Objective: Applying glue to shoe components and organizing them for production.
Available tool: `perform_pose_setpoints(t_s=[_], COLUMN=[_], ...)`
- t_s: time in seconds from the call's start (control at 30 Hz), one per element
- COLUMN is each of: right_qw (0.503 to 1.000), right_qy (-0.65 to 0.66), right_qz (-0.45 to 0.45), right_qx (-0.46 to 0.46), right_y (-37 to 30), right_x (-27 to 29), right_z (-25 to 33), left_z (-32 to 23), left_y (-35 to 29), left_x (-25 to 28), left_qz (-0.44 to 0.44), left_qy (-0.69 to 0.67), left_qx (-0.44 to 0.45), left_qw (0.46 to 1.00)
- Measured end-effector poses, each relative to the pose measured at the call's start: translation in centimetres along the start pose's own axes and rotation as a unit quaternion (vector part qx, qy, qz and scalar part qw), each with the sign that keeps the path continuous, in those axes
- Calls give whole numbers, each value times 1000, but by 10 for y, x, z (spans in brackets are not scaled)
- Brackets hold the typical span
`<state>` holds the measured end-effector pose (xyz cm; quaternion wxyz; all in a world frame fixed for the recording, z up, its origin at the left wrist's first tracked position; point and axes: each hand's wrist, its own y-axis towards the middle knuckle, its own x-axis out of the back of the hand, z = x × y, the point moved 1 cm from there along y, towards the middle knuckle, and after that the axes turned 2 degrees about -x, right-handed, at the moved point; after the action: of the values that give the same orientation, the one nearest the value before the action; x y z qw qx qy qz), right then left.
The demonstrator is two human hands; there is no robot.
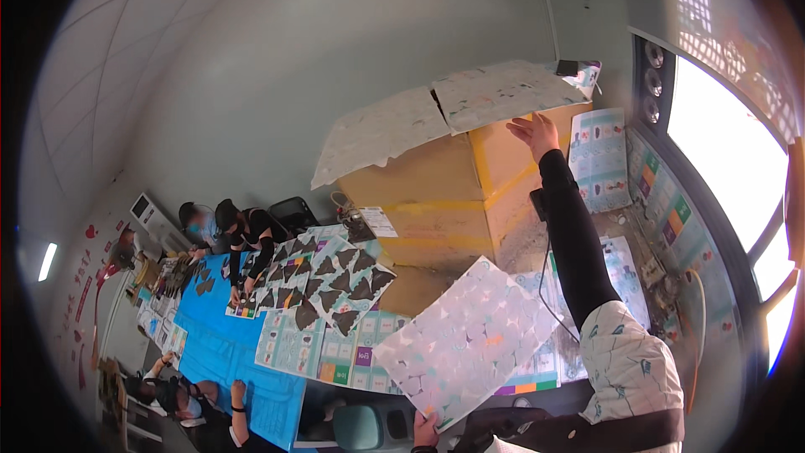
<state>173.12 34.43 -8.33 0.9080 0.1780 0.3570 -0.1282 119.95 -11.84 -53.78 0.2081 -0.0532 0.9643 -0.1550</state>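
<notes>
My left hand (426, 429) grips the lower corner of a large white sheet (474, 344) marked with pale grey, purple and orange patches. The sheet lies tilted over the worktable in front of me. My right arm reaches far out, and my right hand (535, 132) is at the upper edge of a big cardboard box (419, 193), just below the patterned white sheets covering its top. Its fingers are stretched apart, and I see nothing held in them. Left of the box, dark triangular pieces (360, 285) lie spread over printed sheets.
A blue-covered table (214, 319) extends left, with several people working around it. A black cable (547, 277) hangs beside my right arm. A stool (358, 428) stands under the table edge. Printed sheets (599, 159) lean at the right, near a bright window (721, 117).
</notes>
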Motion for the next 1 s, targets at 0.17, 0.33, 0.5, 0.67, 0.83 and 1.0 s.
perform_pose_setpoints(t_s=[0.17, 0.33, 0.5, 0.67, 0.83, 1.0], right_qw=[999, 994, 968, 856, 930, 443], right_qy=[7, -47, -146, -445, -297, -690], right_qz=[1, -54, -115, -154, -143, -230], right_qx=[38, 84, 172, 212, 163, 524], right_y=[14, 15, 4, -12, -20, -53], right_x=[-14, -33, -40, -32, 9, 84], right_z=[4, 19, 60, 105, 100, 107], left_z=[10, 20, 25, 32, 24, 8], left_y=[-5, -7, 4, 7, -8, -12], left_x=[-3, -4, -11, -15, -24, -21], left_qz=[4, 20, -8, -14, -25, 64], left_qy=[-10, 47, 61, 39, 25, 129], left_qx=[-6, 3, 18, 22, 23, -31], left_qw=[1000, 999, 998, 999, 999, 989])
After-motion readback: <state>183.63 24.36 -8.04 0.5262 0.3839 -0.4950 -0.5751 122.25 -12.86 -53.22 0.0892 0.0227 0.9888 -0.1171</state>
